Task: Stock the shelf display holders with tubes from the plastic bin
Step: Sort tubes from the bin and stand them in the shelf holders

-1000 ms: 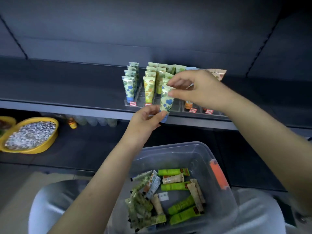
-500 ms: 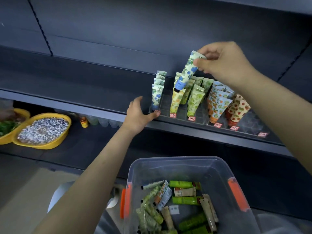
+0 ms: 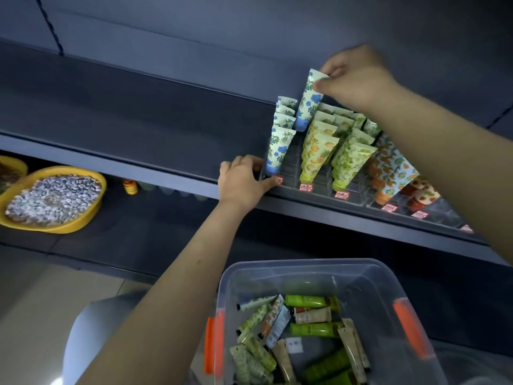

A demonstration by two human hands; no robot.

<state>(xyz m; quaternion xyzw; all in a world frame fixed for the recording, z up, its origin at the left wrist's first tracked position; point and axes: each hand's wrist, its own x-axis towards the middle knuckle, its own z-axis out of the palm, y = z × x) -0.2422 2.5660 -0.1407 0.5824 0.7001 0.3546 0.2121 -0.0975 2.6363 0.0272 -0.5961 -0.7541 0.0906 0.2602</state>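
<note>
Right hand (image 3: 358,79) pinches the blue-flower tube (image 3: 308,101) by its flat crimped end, cap down, at 1 o'clock over the display holder's (image 3: 319,182) left lane. Left hand (image 3: 244,182) grips the holder's 7 o'clock corner. Tube probably light and squashy; the crimp is the stiff grab point. Count: four seated in that lane, one in hand. Plastic bin (image 3: 277,269) at 5 o'clock: overlapped pile, uncountable.

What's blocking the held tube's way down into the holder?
Nothing visible. Right hand pinches the blue-flower tube, cap down, between the blue-flower row and the yellow-fruit row, both close. Left hand grips the holder at its front corner, out of the path. Slot under its cap is hidden.
</note>
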